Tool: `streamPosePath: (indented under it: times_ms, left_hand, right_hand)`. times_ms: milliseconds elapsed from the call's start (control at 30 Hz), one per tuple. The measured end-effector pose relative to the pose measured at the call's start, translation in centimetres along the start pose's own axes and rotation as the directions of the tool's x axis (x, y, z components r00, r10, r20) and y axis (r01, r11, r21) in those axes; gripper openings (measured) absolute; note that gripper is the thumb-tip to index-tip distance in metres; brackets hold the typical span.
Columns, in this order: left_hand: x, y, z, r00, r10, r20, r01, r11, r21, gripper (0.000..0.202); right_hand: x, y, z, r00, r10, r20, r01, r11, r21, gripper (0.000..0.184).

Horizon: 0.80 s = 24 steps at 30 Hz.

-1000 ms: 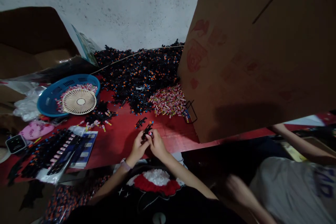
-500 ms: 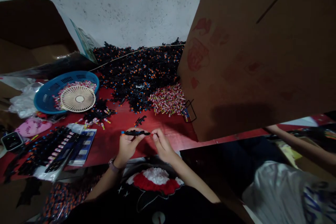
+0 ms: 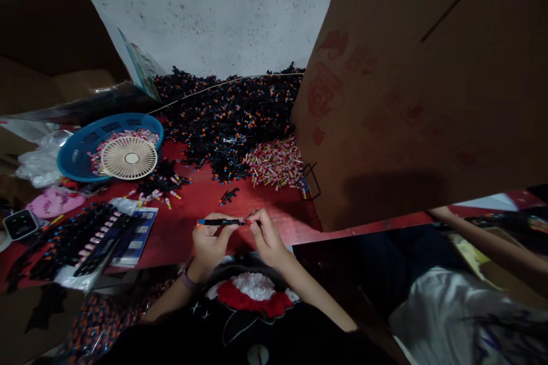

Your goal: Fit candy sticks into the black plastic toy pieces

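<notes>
**Black plastic rod (image 3: 220,222) now level between both hands**

Rod drawn out straight, no longer bunched in a tight clutch as a moment ago. Left hand (image 3: 209,245) curled close around the shaft, fingers shut on it, a blue tip poking out past the knuckles. Right hand (image 3: 268,239) pinching the other end between thumb and fingertips, almost fully closed, the detail at that end too small to tell. Rod held in the air just over the near edge of the red bench (image 3: 278,211), level and slim, dark along its length. Purple wrist band (image 3: 187,278) on the left wrist; dark shirt (image 3: 240,319) with a red and white patch below. Just beyond the hands, a small black plastic piece (image 3: 229,196) lying loose on the bench. Farther off, a heap of black pieces (image 3: 226,120) with orange and blue tips, a pile of pink sticks (image 3: 274,162) beside it, and a blue basket (image 3: 77,151) under a round fan (image 3: 128,157). At far right, a co-worker's arm (image 3: 492,245) past a tall cardboard sheet (image 3: 406,97).
</notes>
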<state>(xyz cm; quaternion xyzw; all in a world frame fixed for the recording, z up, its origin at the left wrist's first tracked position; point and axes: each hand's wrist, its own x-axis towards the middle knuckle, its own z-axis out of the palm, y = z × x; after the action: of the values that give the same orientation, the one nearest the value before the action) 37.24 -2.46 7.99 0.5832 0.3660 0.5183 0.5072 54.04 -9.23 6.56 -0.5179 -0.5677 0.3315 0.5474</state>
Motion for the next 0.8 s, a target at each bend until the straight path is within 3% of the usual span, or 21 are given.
streamPosePath:
  times_ms: [167, 267, 400, 500, 567, 633, 733, 800]
  left_hand:
    - [-0.3, -0.3, 0.6, 0.991, 0.117, -0.071, -0.107, 0.986, 0.129, 0.012]
    - [0.3, 0.6, 0.3, 0.961, 0.271, 0.063, -0.278, 0.944, 0.179, 0.005]
    - [1.3, 2.4, -1.3, 0.808, 0.489, 0.328, -0.554, 0.821, 0.14, 0.025]
    - [1.3, 3.0, -2.5, 0.737, 0.513, 0.44, -0.611, 0.784, 0.109, 0.025]
    - [0.8, 2.3, -2.6, 0.746, 0.476, 0.467, -0.569, 0.819, 0.075, 0.023]
    - [0.2, 0.6, -2.0, 0.807, 0.407, 0.428, -0.473, 0.879, 0.056, 0.019]
    - [0.0, -4.0, -0.9, 0.955, 0.146, 0.258, -0.18, 0.977, 0.116, 0.013]
    - [1.4, -7.3, -1.5, 0.989, -0.069, 0.133, 0.038, 0.974, 0.224, 0.026]
  right_hand:
    - [0.1, 0.9, 0.3, 0.997, 0.074, -0.004, -0.074, 0.997, 0.006, 0.044]
    - [0.5, 0.8, -0.6, 0.983, 0.159, 0.092, -0.171, 0.974, 0.151, 0.054]
    - [1.0, -0.3, -2.1, 0.96, 0.153, 0.237, -0.21, 0.948, 0.241, 0.06]
    - [0.8, -1.0, -2.2, 0.967, 0.117, 0.228, -0.163, 0.967, 0.197, 0.06]
    - [0.4, -0.7, -1.5, 0.981, 0.102, 0.167, -0.13, 0.977, 0.167, 0.063]
    - [0.2, 0.6, -0.5, 0.989, 0.112, 0.099, -0.125, 0.984, 0.13, 0.065]
    - [0.9, 4.3, 1.1, 0.981, 0.168, 0.095, -0.177, 0.979, 0.098, 0.066]
    - [2.0, 7.4, 1.2, 0.976, 0.192, 0.101, -0.197, 0.98, 0.033, 0.06]
